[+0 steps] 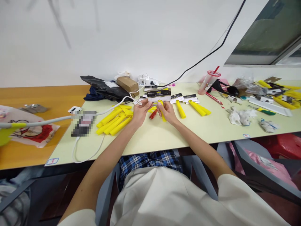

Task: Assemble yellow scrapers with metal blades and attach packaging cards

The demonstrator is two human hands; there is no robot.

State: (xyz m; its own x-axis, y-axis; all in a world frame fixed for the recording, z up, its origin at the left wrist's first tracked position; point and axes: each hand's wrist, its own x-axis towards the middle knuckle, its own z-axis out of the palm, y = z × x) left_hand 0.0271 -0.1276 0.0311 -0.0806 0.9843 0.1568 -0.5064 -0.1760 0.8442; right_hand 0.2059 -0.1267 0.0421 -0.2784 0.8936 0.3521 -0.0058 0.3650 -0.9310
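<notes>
Print on the card (pixel 159 95) is too small to read; the phone (pixel 83 123) face is pixelated; yellow tools (pixel 290 94) are cut off at the right edge.

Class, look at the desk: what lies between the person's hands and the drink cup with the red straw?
In the head view, between the hands and the cup lie loose yellow tools and small black-and-white cards.
</notes>
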